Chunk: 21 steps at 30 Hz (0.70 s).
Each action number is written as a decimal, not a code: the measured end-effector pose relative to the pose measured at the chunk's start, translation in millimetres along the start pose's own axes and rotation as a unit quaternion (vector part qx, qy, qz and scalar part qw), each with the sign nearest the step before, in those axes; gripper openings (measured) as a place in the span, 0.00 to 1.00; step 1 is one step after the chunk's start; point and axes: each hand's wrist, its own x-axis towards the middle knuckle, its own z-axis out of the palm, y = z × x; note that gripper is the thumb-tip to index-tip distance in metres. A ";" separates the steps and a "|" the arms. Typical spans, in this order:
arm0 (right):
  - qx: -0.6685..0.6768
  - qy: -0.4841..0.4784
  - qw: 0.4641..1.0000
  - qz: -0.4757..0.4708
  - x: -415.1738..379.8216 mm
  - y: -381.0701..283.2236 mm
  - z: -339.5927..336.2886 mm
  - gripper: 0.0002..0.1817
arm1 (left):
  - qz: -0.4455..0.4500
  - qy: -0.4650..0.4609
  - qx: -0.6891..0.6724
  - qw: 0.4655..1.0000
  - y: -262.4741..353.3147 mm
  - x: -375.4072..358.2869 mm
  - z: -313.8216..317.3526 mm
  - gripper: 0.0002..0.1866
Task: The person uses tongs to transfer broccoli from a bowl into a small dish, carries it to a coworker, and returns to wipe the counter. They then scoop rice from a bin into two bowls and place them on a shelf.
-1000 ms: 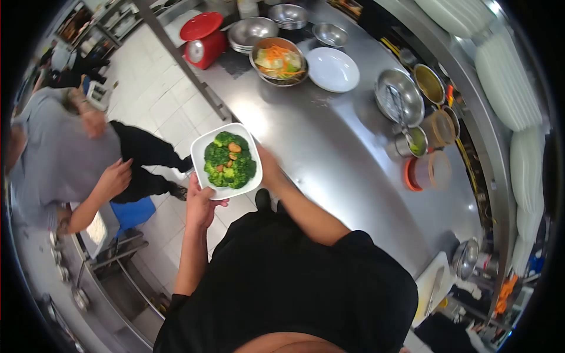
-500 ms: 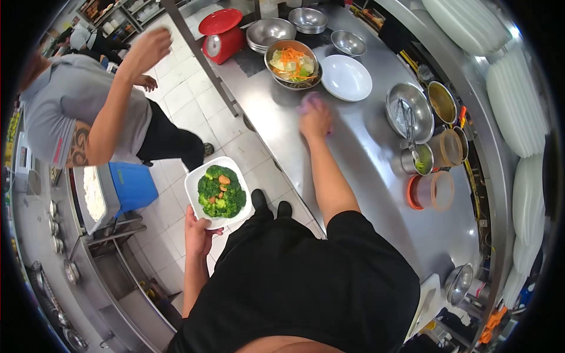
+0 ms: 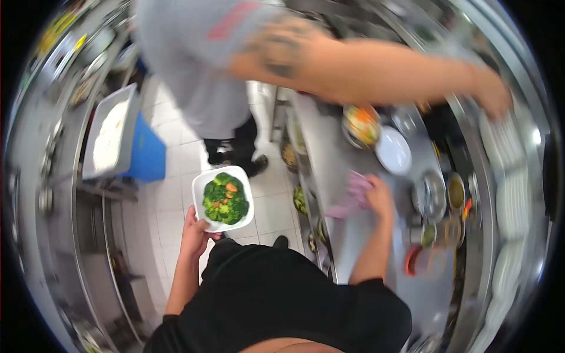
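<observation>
My left hand (image 3: 194,236) grips the near edge of a white square bowl (image 3: 248,189), thumb on the rim, and holds it over the floor. Broccoli florets (image 3: 236,207) with a few orange-brown pieces on top fill the bowl. Over the steel counter, my right hand (image 3: 380,196) has its fingers closed on a purple cloth (image 3: 351,201), which trails to the left. Beyond the cloth are a white plate (image 3: 393,151) and a metal bowl of shredded vegetables (image 3: 363,125).
A co-worker's arm (image 3: 359,69) stretches across the counter (image 3: 359,250) toward stacked white dishes (image 3: 500,138). The co-worker's body stands ahead, in the aisle. Metal bowls (image 3: 428,197) and an orange-rimmed tub (image 3: 415,260) line the right side; a blue container (image 3: 148,150) is at left.
The co-worker has come closer and now reaches across the counter. My right hand has drawn back toward me with the cloth. The view has turned left; my left hand still holds the bowl.
</observation>
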 end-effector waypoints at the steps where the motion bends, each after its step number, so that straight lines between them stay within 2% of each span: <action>1: -0.183 -0.028 0.981 0.050 1.1 5.0 -20.5 0.18 | -0.005 0.005 0.009 1.000 -2.9 1.4 -2.0 0.25; 2: -0.392 0.008 0.920 -0.004 2.1 36.9 -20.8 0.23 | -0.002 0.026 -0.002 1.000 -10.5 3.4 -6.5 0.25; 3: -0.578 0.059 0.812 -0.058 9.7 58.3 -18.3 0.28 | 0.012 0.049 -0.022 0.999 -13.8 3.4 -7.6 0.25; 5: -0.477 -0.036 0.871 -0.113 19.1 35.0 14.5 0.32 | 0.012 0.056 -0.017 0.998 -15.4 4.6 -6.0 0.25; 6: -0.307 -0.149 0.933 -0.113 26.8 31.4 44.0 0.32 | 0.003 0.055 -0.008 0.998 -19.9 2.7 -6.6 0.25; 7: -0.118 -0.260 0.953 -0.097 34.0 27.6 80.9 0.32 | 0.000 0.065 -0.007 0.998 -24.7 1.5 -6.7 0.25; 8: -0.111 -0.329 0.926 -0.148 25.5 -0.7 107.1 0.31 | 0.012 0.081 0.010 0.997 -25.7 0.6 -4.7 0.25; 9: -0.172 -0.343 0.900 -0.209 21.9 19.9 147.2 0.31 | 0.025 0.094 0.029 0.995 -23.8 0.9 -2.4 0.24; 10: -0.152 -0.412 0.858 -0.266 10.0 6.1 165.2 0.33 | 0.037 0.110 0.052 0.992 -24.2 -0.9 -0.2 0.22; 12: -0.102 -0.513 0.810 -0.265 -1.2 -9.9 196.4 0.34 | 0.059 0.125 0.059 0.989 -39.4 9.6 0.2 0.21; 15: -0.126 -0.518 0.800 -0.275 -22.3 7.5 220.6 0.35 | 0.071 0.123 0.080 0.987 -47.3 10.5 -3.9 0.20; 17: -0.097 -0.493 0.823 -0.266 -37.1 26.0 212.0 0.35 | 0.060 0.117 0.081 0.988 -37.8 3.6 1.8 0.20; 21: -0.123 -0.397 0.886 -0.206 -64.7 60.1 188.5 0.33 | 0.083 0.066 0.092 0.990 -29.0 3.1 2.8 0.20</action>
